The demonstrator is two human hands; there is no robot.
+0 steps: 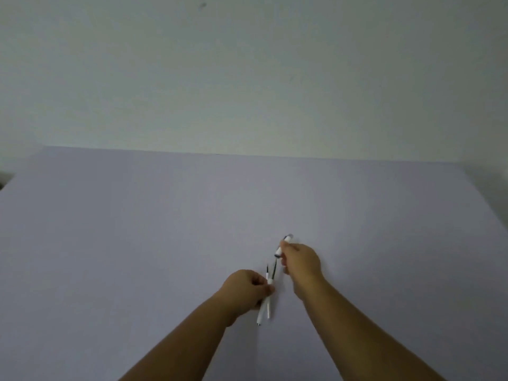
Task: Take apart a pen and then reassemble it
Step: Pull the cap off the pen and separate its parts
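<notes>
Left hand: the left hand (pixel 248 287) is clenched around two white pen pieces, fingers curled toward the palm, thumb side facing right.
Held in left hand: a white pen barrel (pixel 261 312) runs down and left out of the fist, its tip pointing toward the person; a second white piece (pixel 268 309) lies just beside it, roughly parallel. Which piece is which part is hard to tell in the blur.
Refill: a thin dark refill (pixel 273 266) rises from the top of the left fist and slants up to the right, its upper end meeting the piece in the other hand; a second thin dark line stands just left of it.
Right hand: the right hand (pixel 301 259) is closed in a pinch on a white cap section (pixel 282 246), which is tilted up and to the right, with a dark band at its lower end and a pale, clear-looking far end.
Relation: the two hands are near each other but apart, joined only by the slanting refill between them.
Arms: both bare forearms come in from the bottom edge, converging toward the middle.
Table: a plain pale lilac table (pixel 137 243) lies under the hands; all pen pieces are held above it.
Wall: a plain pale wall (pixel 247 78) stands behind the far edge of the table.
</notes>
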